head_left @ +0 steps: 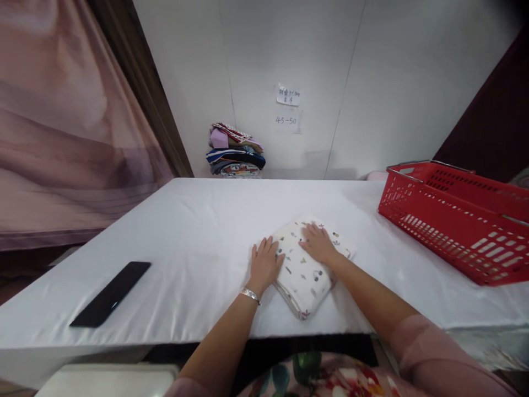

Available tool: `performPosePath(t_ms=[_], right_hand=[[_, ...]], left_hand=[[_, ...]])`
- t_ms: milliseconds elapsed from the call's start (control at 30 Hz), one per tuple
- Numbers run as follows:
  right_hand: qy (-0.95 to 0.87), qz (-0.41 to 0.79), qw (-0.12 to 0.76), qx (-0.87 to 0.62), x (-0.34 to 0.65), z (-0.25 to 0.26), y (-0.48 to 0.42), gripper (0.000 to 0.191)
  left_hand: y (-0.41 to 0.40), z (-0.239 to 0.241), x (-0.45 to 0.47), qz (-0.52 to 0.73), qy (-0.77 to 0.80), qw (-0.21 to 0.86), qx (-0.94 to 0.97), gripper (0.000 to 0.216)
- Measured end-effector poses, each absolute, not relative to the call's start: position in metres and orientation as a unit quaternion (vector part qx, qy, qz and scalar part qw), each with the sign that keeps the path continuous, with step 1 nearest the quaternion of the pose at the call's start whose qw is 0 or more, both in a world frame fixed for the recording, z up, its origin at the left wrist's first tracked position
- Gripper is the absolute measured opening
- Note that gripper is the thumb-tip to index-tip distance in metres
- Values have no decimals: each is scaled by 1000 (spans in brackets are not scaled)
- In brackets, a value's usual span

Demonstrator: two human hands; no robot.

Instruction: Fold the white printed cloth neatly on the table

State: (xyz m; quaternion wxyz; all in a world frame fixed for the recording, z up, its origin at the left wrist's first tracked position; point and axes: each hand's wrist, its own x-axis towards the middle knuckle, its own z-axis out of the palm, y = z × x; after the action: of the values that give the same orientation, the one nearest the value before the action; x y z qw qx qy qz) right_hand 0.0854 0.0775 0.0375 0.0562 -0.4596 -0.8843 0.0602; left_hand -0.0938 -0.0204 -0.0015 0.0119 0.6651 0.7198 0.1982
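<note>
A folded white cloth [303,275] with small printed figures lies on the white table [194,242] near its front edge. My left hand [264,263] rests flat at the cloth's left edge, fingers stretched out, a silver bracelet on the wrist. My right hand [317,242] lies flat on top of the cloth, fingers spread. Neither hand grips anything.
A black phone [111,293] lies at the table's front left. A red plastic basket [458,218] stands at the right. A stack of folded clothes [235,151] sits at the back by the wall, under two paper notes [287,107]. A pink curtain [61,121] hangs at left.
</note>
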Motion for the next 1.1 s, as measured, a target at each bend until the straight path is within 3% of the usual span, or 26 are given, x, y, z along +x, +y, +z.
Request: performPosePath(t_ms=[567,867,1100], right_hand=[[-836,74,24,-544,116,0,144,62],[-794,120,38,-595,119,19,156,48],[-763,88,-10,-640,128,23,153,57]], left_hand=[[-22,-3,-95,187,715,-6,674,45],[-22,-5,-96,202,711,3,673,45],[-16,5,-103,225,721,63,652,50]])
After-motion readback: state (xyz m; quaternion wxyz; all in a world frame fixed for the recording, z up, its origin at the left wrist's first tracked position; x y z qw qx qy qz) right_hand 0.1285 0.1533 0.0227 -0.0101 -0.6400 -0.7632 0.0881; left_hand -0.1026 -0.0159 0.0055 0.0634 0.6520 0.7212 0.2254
